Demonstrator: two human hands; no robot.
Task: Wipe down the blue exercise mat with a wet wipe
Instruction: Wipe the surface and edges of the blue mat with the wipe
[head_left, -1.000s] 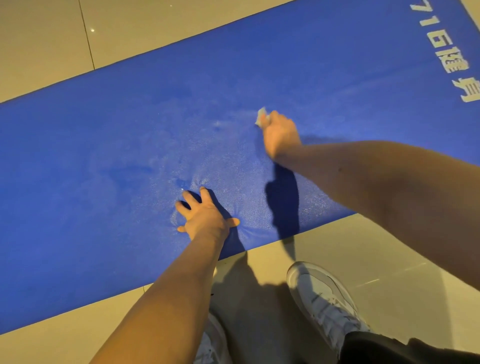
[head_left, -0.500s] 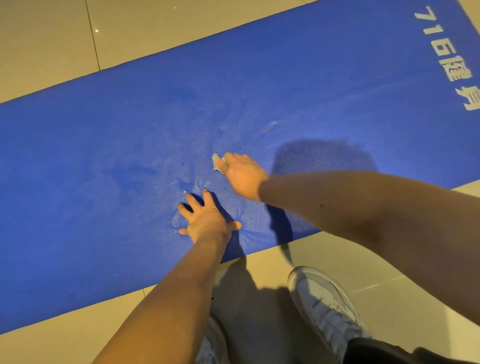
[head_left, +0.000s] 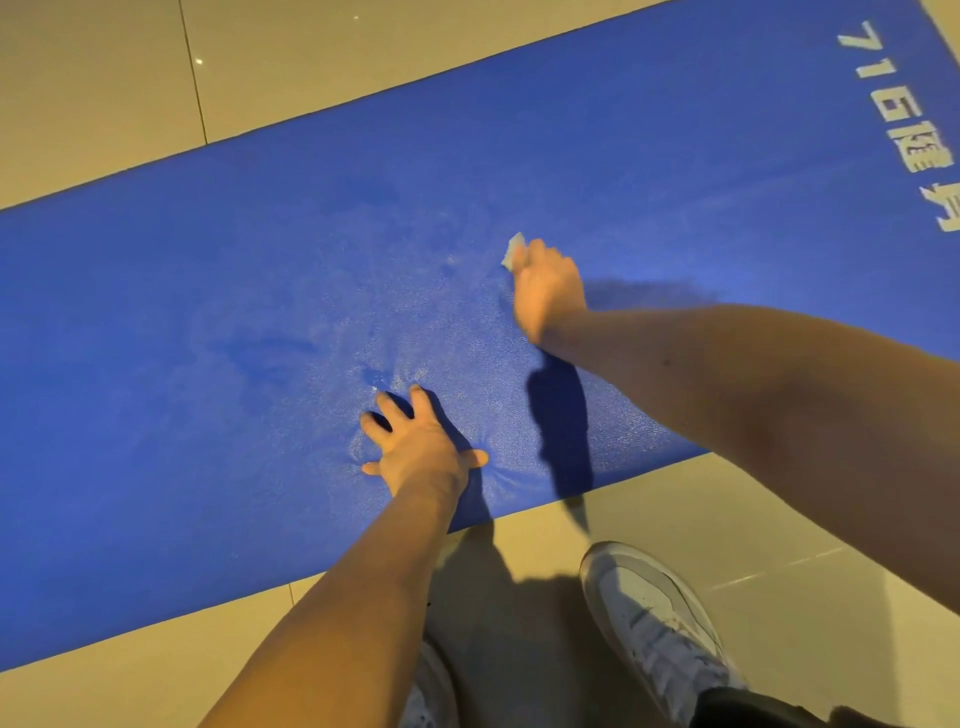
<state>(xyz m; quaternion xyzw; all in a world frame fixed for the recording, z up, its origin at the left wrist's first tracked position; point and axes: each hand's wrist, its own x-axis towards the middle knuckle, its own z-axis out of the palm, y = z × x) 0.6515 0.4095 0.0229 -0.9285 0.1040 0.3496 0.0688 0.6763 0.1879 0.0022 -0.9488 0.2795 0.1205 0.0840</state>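
Observation:
The blue exercise mat (head_left: 156, 364) lies slantwise across the tiled floor, with pale lettering at its far right end. My left hand (head_left: 421, 441) presses flat on the mat near its front edge, fingers spread, and the foam dents around it. My right hand (head_left: 548, 288) is farther out on the mat and holds a small white wet wipe (head_left: 514, 254) against the surface; only a corner of the wipe shows past the fingers. A damp, lighter patch spreads between the two hands.
Beige floor tiles (head_left: 104, 78) surround the mat on the far and near sides. My white shoe (head_left: 654, 629) stands on the tiles just in front of the mat's near edge, with a second shoe partly hidden under my left forearm.
My right hand swept with the wipe toward my left hand half a second ago and has now moved back out, away and to the right. The left hand has stayed planted.

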